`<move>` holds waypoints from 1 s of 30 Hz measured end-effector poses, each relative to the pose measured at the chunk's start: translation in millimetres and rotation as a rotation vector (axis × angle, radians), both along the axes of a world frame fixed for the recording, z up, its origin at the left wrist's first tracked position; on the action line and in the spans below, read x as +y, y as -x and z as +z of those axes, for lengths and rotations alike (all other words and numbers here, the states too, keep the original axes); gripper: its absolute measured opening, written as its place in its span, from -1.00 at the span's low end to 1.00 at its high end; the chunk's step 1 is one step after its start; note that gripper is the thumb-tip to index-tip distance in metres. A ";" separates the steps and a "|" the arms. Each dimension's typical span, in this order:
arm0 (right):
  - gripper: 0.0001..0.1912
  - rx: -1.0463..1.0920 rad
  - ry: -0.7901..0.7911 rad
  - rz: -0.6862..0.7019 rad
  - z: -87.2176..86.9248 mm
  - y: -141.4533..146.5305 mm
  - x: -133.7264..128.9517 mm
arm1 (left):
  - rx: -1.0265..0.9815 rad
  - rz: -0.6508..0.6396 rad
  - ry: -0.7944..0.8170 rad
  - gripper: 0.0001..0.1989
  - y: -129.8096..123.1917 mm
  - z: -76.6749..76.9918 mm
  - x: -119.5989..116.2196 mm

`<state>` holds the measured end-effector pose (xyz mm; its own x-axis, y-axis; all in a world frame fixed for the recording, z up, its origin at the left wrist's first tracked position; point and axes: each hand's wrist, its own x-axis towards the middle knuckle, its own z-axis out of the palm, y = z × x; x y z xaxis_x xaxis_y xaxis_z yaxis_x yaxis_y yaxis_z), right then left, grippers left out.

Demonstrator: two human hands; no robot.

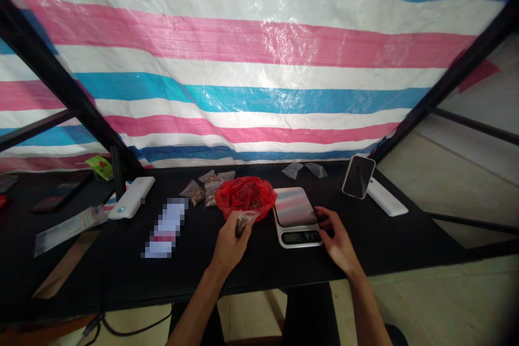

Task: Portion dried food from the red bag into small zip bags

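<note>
Dark trousers (311, 316) are worn, with forearms (367, 303) bare.

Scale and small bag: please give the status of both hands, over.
Left hand pinching small clear bag at red bag's near rim. Right hand open at scale's right edge. Red bag close on scale's left.

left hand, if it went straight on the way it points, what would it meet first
The red plastic bag, most likely: the left hand points at its near rim, perhaps already touching it; depth is hard to judge.
</note>
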<state>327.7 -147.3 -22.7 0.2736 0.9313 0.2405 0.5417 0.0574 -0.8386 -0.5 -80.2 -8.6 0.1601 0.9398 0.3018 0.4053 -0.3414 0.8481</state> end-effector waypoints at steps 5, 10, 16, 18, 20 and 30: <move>-0.43 0.016 0.014 -0.002 -0.2 -0.3 0.3 | 0.027 -0.017 -0.019 -0.80 0.1 1.2 -0.8; -0.44 0.004 0.025 0.007 -0.7 0.8 0.5 | 0.063 -0.003 -0.072 -0.79 0.2 -2.2 0.2; -0.47 -0.016 -0.024 -0.005 -1.0 3.1 1.5 | -0.007 0.011 -0.098 -0.77 -2.6 4.5 -3.4; -0.50 -0.017 -0.042 -0.011 -1.2 2.9 2.2 | -0.050 -0.015 -0.105 -0.79 -14.8 17.3 -5.2; -0.51 -0.017 -0.049 -0.011 -1.5 2.3 3.0 | -0.141 -0.077 -0.072 -0.77 -36.8 32.7 -2.9; -0.59 -0.013 -0.070 -0.059 -1.5 2.4 3.6 | 0.250 -0.155 0.007 -0.53 -134.6 36.9 59.8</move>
<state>325.3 -143.7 -24.2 0.3242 0.8944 0.3080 0.5567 0.0829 -0.8265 134.1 -20.4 28.4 0.3709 0.9002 0.2284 0.5451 -0.4101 0.7312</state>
